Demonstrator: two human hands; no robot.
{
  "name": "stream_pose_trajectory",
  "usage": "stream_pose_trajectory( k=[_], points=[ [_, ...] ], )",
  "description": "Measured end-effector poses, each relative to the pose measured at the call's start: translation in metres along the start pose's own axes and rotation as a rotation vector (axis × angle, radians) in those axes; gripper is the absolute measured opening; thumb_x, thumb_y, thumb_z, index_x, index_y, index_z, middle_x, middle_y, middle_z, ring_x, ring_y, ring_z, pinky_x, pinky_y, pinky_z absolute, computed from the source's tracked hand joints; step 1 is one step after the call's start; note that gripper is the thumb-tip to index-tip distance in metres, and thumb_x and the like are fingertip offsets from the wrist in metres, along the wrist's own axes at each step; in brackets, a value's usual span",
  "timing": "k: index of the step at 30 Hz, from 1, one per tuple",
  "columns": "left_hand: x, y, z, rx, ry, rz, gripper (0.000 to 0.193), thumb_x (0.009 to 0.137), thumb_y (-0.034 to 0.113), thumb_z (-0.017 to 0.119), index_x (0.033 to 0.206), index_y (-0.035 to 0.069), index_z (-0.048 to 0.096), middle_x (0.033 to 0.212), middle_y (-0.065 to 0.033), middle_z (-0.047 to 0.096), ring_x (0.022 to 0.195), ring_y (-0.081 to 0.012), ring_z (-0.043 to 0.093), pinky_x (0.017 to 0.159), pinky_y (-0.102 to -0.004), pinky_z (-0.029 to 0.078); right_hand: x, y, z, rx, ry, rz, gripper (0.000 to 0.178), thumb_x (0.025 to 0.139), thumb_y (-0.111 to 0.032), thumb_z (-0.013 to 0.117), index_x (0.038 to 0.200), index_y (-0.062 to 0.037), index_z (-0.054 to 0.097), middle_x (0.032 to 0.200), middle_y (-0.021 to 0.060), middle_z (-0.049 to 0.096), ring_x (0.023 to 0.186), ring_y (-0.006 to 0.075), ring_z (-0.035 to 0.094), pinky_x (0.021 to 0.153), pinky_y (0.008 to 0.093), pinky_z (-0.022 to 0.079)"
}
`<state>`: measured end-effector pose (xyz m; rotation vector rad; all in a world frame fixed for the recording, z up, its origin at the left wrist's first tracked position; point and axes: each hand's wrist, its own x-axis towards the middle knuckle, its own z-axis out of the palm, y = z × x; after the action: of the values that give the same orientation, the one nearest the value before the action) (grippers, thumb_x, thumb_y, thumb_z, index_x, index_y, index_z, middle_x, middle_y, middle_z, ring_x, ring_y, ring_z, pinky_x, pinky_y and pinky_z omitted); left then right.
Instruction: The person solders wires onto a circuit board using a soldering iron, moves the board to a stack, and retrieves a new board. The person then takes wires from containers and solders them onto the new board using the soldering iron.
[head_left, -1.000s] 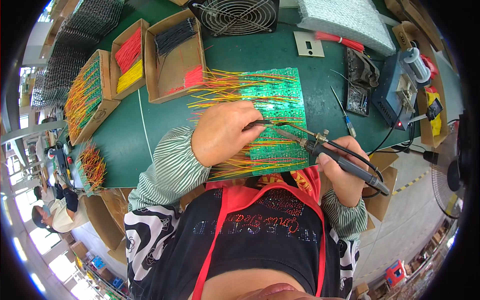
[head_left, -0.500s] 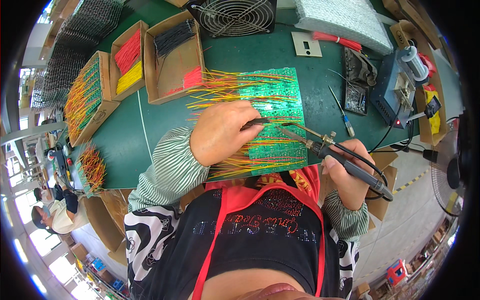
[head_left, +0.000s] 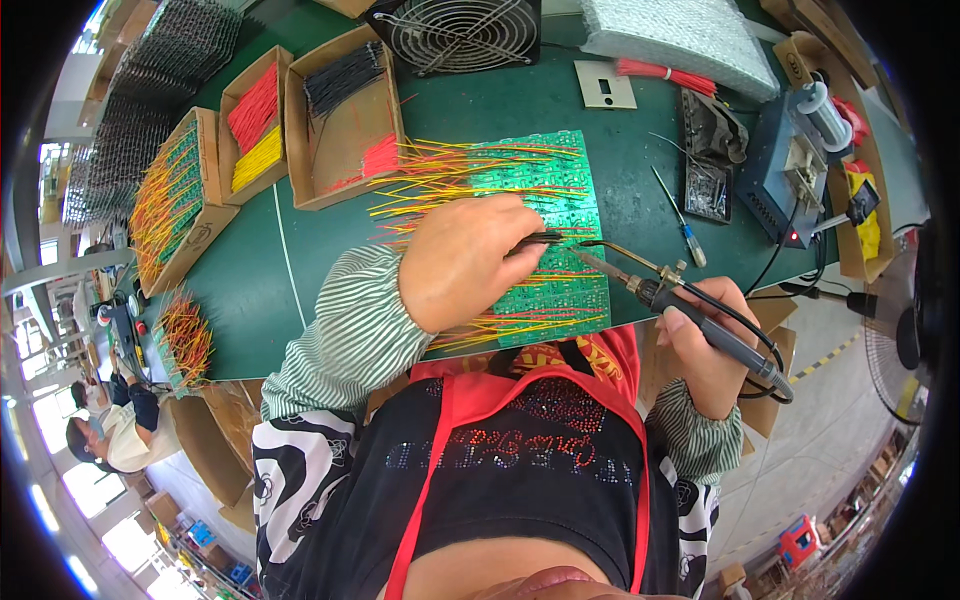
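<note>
A green circuit board panel (head_left: 562, 205) lies in front of me, with rows of red and yellow wires (head_left: 425, 192) soldered along it and trailing off to its left. Over its middle, my left hand (head_left: 470, 262) is closed round a bundle of short black wires (head_left: 535, 240), whose ends point right onto the board. My right hand (head_left: 708, 345) grips a soldering iron (head_left: 715, 335) from the right. A thin feed tube is clamped to the iron, and both tips come close to the black wire ends. Whether they touch is too small to tell.
Cardboard boxes of red, yellow and black wires (head_left: 345, 80) stand at the far left, beside a box of wired boards (head_left: 170, 200). A fan (head_left: 460, 35) is at the back. Rightward lie a screwdriver (head_left: 688, 235), a metal tray (head_left: 708, 190) and a solder feeder unit (head_left: 775, 180).
My left hand has slid right over the board with the black wires. The iron has shifted slightly right with my right hand. The whole view has moved a little.
</note>
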<state>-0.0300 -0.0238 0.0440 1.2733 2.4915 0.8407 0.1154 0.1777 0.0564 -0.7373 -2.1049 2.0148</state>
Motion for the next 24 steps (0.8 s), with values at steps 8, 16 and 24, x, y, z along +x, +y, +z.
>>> stream_pose_trajectory(
  k=[8, 16, 24],
  points=[
    [0.006, -0.007, 0.007, -0.032, -0.043, -0.032, 0.018, 0.076, 0.018, 0.063, 0.081, 0.001, 0.059, 0.076, -0.0115, 0.057, 0.070, -0.0294, 0.056, 0.061, -0.0373, 0.044, 0.004, 0.008, -0.001, -0.024, 0.005, -0.018, 0.016, 0.070, 0.001, 0.065, 0.083, 0.0022, 0.056, 0.073, 0.0059, 0.062, 0.063, 0.0064, 0.056, 0.057, 0.0196, 0.045],
    [0.007, -0.008, 0.005, -0.050, -0.085, -0.053, 0.017, 0.075, 0.017, 0.063, 0.080, 0.001, 0.059, 0.074, -0.0116, 0.057, 0.069, -0.0294, 0.056, 0.061, -0.0375, 0.044, 0.009, 0.013, -0.001, -0.007, -0.038, -0.017, 0.017, 0.069, 0.001, 0.066, 0.083, 0.0018, 0.057, 0.074, 0.0048, 0.062, 0.063, 0.0055, 0.055, 0.058, 0.0191, 0.045],
    [0.007, -0.009, 0.005, -0.039, -0.071, -0.032, 0.018, 0.074, 0.017, 0.063, 0.080, 0.001, 0.059, 0.074, -0.0118, 0.057, 0.069, -0.0293, 0.056, 0.061, -0.0375, 0.044, 0.008, 0.010, -0.002, -0.076, 0.012, -0.050, 0.017, 0.067, 0.000, 0.066, 0.082, 0.0020, 0.057, 0.072, 0.0047, 0.062, 0.064, 0.0061, 0.055, 0.058, 0.0198, 0.045]
  ],
)
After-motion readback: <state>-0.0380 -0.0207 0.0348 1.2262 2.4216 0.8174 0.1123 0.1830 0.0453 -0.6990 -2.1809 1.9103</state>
